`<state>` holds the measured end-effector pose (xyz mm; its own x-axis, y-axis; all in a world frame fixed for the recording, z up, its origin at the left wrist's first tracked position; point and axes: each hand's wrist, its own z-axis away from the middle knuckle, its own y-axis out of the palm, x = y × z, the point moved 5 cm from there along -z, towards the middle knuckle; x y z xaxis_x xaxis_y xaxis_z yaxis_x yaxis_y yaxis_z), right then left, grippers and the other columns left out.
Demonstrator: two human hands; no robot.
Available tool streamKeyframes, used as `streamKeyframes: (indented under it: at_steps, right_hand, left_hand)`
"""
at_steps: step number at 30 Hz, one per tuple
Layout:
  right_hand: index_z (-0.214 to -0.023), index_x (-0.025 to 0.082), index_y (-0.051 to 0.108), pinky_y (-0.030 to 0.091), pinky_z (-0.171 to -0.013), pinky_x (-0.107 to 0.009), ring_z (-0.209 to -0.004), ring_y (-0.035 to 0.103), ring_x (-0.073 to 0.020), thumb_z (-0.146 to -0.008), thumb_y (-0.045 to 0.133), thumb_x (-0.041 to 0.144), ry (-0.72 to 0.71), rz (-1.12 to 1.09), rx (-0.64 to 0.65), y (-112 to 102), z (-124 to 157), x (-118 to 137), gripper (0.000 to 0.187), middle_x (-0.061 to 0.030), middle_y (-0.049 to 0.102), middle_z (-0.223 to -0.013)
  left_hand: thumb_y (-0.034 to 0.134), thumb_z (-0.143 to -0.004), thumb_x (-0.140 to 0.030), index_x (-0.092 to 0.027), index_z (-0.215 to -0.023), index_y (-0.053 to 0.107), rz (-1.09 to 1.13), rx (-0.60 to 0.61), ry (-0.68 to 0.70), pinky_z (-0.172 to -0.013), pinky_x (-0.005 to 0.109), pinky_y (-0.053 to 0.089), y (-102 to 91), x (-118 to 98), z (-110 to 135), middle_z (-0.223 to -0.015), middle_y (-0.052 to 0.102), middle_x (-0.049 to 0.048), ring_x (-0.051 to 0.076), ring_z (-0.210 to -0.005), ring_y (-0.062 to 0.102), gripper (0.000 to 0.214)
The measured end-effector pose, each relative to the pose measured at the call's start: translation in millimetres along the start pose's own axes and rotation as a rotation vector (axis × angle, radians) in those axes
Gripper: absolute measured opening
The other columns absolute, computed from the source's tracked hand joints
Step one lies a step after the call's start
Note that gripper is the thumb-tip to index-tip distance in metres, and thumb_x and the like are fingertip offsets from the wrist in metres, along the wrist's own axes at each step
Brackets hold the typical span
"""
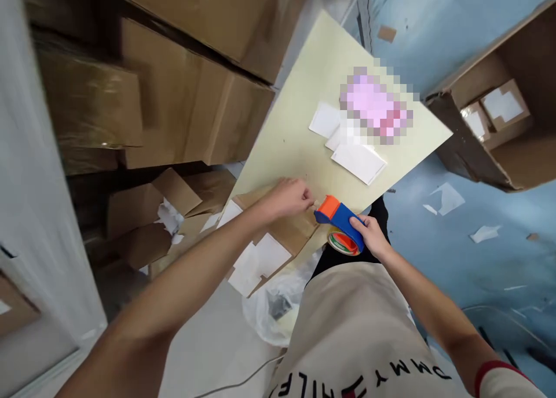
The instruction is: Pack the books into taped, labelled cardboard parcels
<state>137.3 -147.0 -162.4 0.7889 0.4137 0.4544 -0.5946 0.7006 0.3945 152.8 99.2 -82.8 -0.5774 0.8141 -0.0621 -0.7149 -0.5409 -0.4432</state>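
My right hand (370, 234) is wrapped round the blue handle of a tape dispenser (340, 221) with an orange head and a roll of tape under it. The dispenser's head rests at the top of a small cardboard box (282, 230) that lies at the near edge of the pale yellow table (304, 85). My left hand (290, 197) lies on that box, fingers pinched together close to the dispenser's head. White labels (260, 258) show on the box's side.
White paper sheets (358, 160) and a blurred pink thing lie further up the table. Stacked cardboard boxes (174, 97) fill the left. An open carton (499, 114) with small boxes stands at the right. A clear plastic bag (271, 308) and paper scraps lie on the blue floor.
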Motion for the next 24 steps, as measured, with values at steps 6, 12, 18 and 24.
streamKeyframes:
  at_steps: [6, 12, 18, 24]
  right_hand:
    - [-0.054, 0.019, 0.051, 0.028, -0.043, -0.022, -0.048, 0.037, -0.0086, -0.066, 0.066, 0.074, 0.173, 0.063, -0.108, -26.8, 43.0, -70.5, 0.058, 0.0037, 0.045, -0.050]
    - [-0.063, 0.021, 0.054, 0.032, -0.046, -0.023, -0.050, 0.040, -0.0109, -0.071, 0.066, 0.069, -0.204, 0.054, -0.125, -24.2, 32.4, -19.6, 0.050, 0.0031, 0.047, -0.054]
    - [-0.062, 0.022, 0.051, 0.032, -0.046, -0.025, -0.046, 0.036, -0.0100, -0.071, 0.062, 0.071, -0.365, 0.109, -0.047, -12.5, 20.4, 13.9, 0.052, 0.0042, 0.043, -0.051]
    - [-0.061, 0.021, 0.051, 0.028, -0.044, -0.024, -0.046, 0.036, -0.0096, -0.068, 0.065, 0.071, -0.260, 0.078, -0.076, -11.0, 17.1, 8.7, 0.053, 0.0038, 0.044, -0.052]
  left_hand:
    - [0.049, -0.083, -0.024, -0.012, -0.080, 0.068, -0.233, 0.015, -0.156, -0.097, 0.046, 0.044, 0.3, 47.9, 5.5, -0.084, 0.068, 0.0068, 0.031, -0.105, 0.065, 0.023]
    - [0.045, -0.090, -0.049, -0.021, -0.117, 0.065, 0.338, 0.145, -0.032, -0.091, 0.036, 0.051, 15.8, -5.3, 27.9, -0.117, 0.070, 0.0078, 0.025, -0.108, 0.065, 0.044]
    - [0.069, -0.073, -0.057, -0.017, -0.102, 0.069, 0.872, 0.465, -0.043, -0.075, 0.031, 0.055, 37.8, -28.3, 36.2, -0.099, 0.074, 0.0087, 0.021, -0.089, 0.070, 0.050]
    - [0.069, -0.075, -0.043, -0.016, -0.065, 0.064, 0.791, 0.296, -0.083, -0.063, 0.027, 0.053, 31.9, -16.7, 29.6, -0.067, 0.071, 0.0049, 0.015, -0.064, 0.067, 0.029]
